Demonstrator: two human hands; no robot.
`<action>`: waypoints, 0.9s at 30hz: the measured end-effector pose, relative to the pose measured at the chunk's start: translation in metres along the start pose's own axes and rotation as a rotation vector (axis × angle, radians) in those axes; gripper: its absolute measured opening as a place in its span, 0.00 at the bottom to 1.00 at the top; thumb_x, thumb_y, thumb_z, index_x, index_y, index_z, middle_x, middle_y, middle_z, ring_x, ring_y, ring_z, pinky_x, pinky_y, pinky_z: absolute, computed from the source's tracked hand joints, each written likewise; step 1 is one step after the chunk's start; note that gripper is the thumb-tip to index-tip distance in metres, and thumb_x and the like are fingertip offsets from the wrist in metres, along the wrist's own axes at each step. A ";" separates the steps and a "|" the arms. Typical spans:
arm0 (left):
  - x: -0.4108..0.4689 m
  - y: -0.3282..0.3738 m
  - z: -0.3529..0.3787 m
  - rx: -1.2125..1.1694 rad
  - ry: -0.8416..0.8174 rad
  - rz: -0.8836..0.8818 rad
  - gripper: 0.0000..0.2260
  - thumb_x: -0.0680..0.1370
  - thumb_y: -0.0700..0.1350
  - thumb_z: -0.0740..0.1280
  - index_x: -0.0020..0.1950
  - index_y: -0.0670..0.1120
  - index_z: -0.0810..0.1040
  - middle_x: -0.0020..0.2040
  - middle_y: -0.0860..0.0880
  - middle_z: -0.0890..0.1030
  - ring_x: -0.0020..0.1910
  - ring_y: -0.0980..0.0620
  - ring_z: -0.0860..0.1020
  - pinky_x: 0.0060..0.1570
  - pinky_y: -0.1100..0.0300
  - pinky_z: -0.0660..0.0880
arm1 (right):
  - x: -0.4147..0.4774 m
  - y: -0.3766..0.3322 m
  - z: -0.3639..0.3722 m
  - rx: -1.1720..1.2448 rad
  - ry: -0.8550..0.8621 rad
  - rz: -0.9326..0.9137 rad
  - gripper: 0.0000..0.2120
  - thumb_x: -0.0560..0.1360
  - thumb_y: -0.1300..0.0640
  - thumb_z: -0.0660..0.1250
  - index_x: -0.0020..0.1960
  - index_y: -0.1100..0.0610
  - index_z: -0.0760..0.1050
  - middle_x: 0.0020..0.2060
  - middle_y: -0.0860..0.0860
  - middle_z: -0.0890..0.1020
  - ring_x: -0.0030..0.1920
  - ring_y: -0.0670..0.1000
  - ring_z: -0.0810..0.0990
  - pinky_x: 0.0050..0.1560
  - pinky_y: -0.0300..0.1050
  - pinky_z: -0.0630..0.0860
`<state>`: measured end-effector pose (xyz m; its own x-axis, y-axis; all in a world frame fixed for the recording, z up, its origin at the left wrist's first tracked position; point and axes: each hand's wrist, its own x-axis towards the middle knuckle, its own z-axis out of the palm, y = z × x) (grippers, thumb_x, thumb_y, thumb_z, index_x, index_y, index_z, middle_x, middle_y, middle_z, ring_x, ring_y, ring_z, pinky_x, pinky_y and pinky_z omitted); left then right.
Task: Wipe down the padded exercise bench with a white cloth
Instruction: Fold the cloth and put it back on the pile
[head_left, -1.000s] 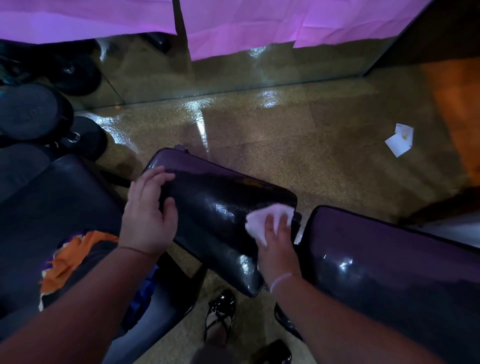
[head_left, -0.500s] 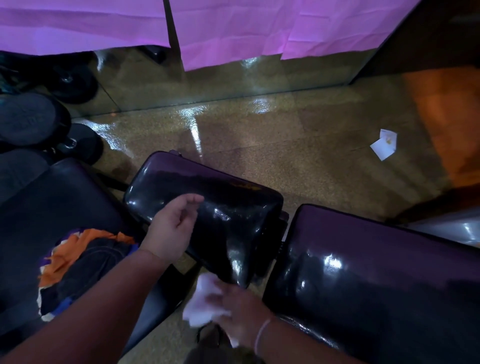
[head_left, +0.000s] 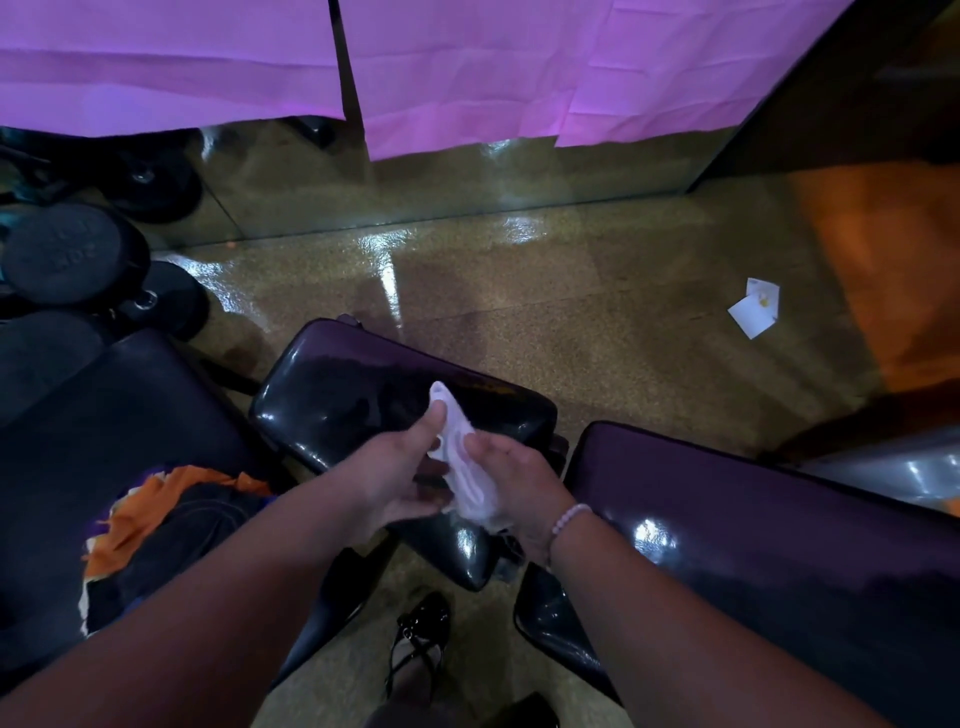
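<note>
A glossy black padded bench seat pad (head_left: 353, 395) lies in the middle, and a longer dark back pad (head_left: 753, 525) runs to the right of it. Both hands meet above the near end of the seat pad with the white cloth (head_left: 465, 467) bunched between them. My left hand (head_left: 400, 478) pinches the cloth's upper end with thumb and fingers. My right hand (head_left: 511, 478) holds its lower part in the palm. The cloth is lifted off the padding.
Another dark bench (head_left: 104, 441) at left carries orange and dark clothing (head_left: 171, 514). Black weight plates (head_left: 67, 254) are stacked at the far left. A white paper scrap (head_left: 756, 312) lies on the speckled floor. A black shoe (head_left: 421, 629) shows below the pad. A mirror wall stands behind.
My right hand came up from below the seat pad's end with the cloth. My left hand left the pad and took hold of the cloth too.
</note>
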<state>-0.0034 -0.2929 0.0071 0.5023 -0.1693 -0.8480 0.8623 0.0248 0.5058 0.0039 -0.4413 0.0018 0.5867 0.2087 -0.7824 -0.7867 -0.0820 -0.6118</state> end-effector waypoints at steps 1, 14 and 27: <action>0.000 -0.001 0.006 -0.011 -0.052 -0.024 0.28 0.69 0.67 0.61 0.55 0.46 0.78 0.53 0.46 0.82 0.52 0.48 0.81 0.54 0.52 0.77 | 0.000 0.001 0.002 -0.078 0.027 -0.002 0.11 0.77 0.51 0.64 0.53 0.56 0.78 0.52 0.56 0.82 0.46 0.52 0.80 0.44 0.43 0.79; -0.016 -0.022 -0.003 -0.239 0.131 0.167 0.11 0.73 0.37 0.68 0.55 0.41 0.76 0.50 0.40 0.81 0.46 0.42 0.80 0.42 0.50 0.78 | 0.000 0.008 -0.002 0.000 -0.017 0.140 0.14 0.72 0.62 0.66 0.58 0.57 0.74 0.50 0.55 0.82 0.49 0.55 0.80 0.51 0.54 0.78; -0.045 -0.026 -0.072 -0.058 0.632 0.504 0.06 0.76 0.37 0.65 0.44 0.47 0.79 0.39 0.46 0.82 0.38 0.49 0.79 0.42 0.55 0.75 | 0.014 -0.007 0.068 -0.342 0.101 -0.328 0.10 0.69 0.56 0.73 0.40 0.49 0.72 0.38 0.50 0.78 0.37 0.49 0.77 0.42 0.46 0.78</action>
<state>-0.0441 -0.2149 0.0208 0.7580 0.4638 -0.4586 0.5159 0.0040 0.8567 0.0049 -0.3710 0.0028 0.8222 0.1828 -0.5391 -0.4590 -0.3471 -0.8178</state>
